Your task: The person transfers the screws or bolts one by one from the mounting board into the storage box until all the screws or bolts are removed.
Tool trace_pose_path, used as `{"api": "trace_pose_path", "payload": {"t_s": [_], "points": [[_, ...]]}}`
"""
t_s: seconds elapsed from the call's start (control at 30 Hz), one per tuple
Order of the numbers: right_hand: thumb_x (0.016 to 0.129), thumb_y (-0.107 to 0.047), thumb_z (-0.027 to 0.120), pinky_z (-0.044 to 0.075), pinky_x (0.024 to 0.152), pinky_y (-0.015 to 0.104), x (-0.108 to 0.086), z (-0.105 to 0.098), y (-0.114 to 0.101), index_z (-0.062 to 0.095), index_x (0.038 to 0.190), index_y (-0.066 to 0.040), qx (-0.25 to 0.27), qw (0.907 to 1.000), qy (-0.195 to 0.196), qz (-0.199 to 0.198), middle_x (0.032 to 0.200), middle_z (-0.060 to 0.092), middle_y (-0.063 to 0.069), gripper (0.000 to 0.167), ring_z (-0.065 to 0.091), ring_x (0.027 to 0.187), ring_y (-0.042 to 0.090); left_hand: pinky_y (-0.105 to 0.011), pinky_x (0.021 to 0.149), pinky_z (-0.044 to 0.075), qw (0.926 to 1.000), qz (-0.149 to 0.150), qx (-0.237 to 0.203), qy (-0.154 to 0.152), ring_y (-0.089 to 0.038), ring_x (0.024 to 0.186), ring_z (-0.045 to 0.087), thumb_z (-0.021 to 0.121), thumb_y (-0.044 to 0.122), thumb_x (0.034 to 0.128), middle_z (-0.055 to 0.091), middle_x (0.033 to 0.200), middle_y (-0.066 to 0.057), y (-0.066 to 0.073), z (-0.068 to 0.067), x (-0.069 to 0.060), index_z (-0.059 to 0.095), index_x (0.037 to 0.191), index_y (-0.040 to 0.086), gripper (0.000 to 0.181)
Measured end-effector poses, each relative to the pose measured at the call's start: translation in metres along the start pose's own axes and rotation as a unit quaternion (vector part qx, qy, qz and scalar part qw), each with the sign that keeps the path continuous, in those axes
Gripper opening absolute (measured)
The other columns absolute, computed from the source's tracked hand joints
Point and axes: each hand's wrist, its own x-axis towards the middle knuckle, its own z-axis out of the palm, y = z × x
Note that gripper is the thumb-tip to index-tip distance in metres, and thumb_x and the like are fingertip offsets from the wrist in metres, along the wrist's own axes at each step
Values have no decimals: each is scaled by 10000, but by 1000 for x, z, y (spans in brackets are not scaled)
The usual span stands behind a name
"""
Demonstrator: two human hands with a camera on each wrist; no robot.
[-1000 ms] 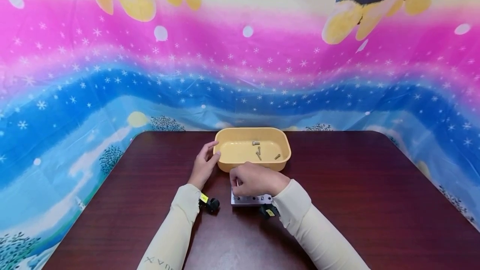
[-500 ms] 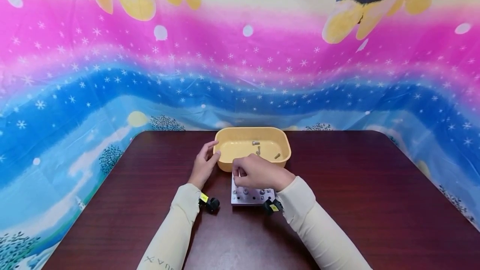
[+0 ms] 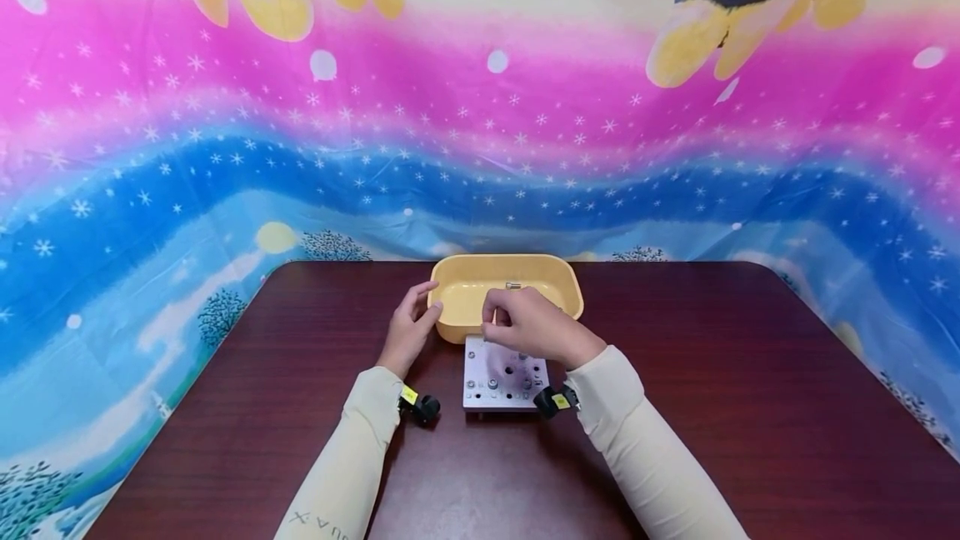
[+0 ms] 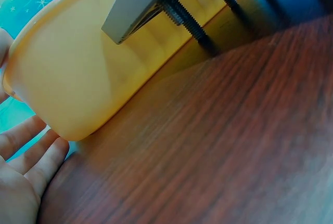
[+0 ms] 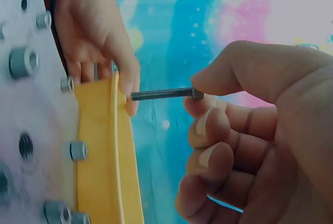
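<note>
Nearest on the bench (image 3: 675,398), more of the metal plate (image 3: 491,369) shows: my right hand (image 3: 540,325) has just lifted farther off, pinching a bolt (image 5: 161,94) by its head, now clear of the plate. Beyond, my relaxed left hand (image 3: 408,332) touches the left end of the yellow tub (image 3: 453,332), its inside partly hidden by my right.

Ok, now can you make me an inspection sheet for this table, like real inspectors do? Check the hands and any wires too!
Surface: dark reddish-brown table with wood grain.
Job's things: metal plate with bolts in it, some poking out underneath; yellow tub behind it, at least one loose bolt inside.
Clutter: nothing seen.
Hands: left hand touches the tub's left end; right hand pinches a threaded bolt near its head.
Cables: nothing seen.
Surroundings: colourful snowflake curtain.
</note>
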Motion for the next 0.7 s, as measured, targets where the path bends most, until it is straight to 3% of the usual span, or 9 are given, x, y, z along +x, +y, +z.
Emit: {"api": "trace_pose_path", "payload": {"t_s": [0.33, 0.53, 0.7], "points": [[885, -165, 622, 437, 531, 304, -4, -17, 27, 631, 819, -149, 405, 9962, 496, 593, 657, 584, -27, 69, 514, 558, 133, -420, 1043, 388, 9998, -115, -46, -124, -227, 1294, 458, 606, 273, 955, 498, 1389, -68, 9, -1, -3, 518, 1373, 208, 432], [882, -161, 623, 445, 549, 322, -5, -21, 41, 637, 819, -148, 322, 9902, 1020, 898, 684, 582, -7, 66, 520, 588, 153, -430, 1030, 400, 10000, -1, -2, 22, -210, 1276, 474, 603, 236, 956, 516, 1363, -42, 1, 0, 0, 538, 1336, 253, 386], [881, -157, 605, 448, 544, 322, -5, -18, 50, 648, 851, -138, 307, 9855, 1114, 1241, 702, 596, 6, 55, 524, 595, 162, -420, 1050, 377, 9999, -83, -66, -41, -219, 1304, 450, 594, 216, 961, 497, 1395, -60, 0, 0, 1, 523, 1362, 230, 408]]}}
